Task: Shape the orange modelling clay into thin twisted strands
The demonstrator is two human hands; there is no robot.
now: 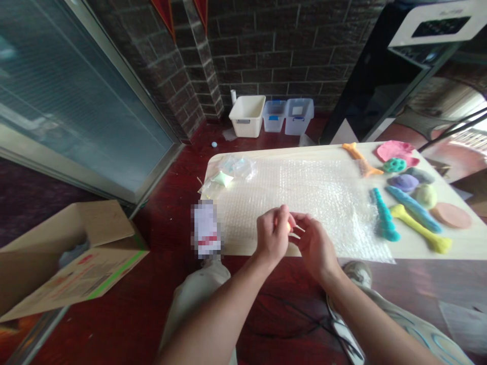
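Observation:
My left hand is closed, fingers curled, over the near part of the table. Between its thumb and fingers shows a bit of orange-red modelling clay, mostly hidden by the fingers. My right hand faces it with fingers bent and apart, their tips close to the clay. I cannot tell whether they touch it. Both hands are above a sheet of bubble wrap spread on the pale table. At the wrap's left end lie a pale green packet and clear plastic packaging.
Clay shapes sit at the table's right: an orange one, a teal cone, a yellow bone, a blue stick and a pink dish. An open cardboard box stands left; a white basket is by the wall.

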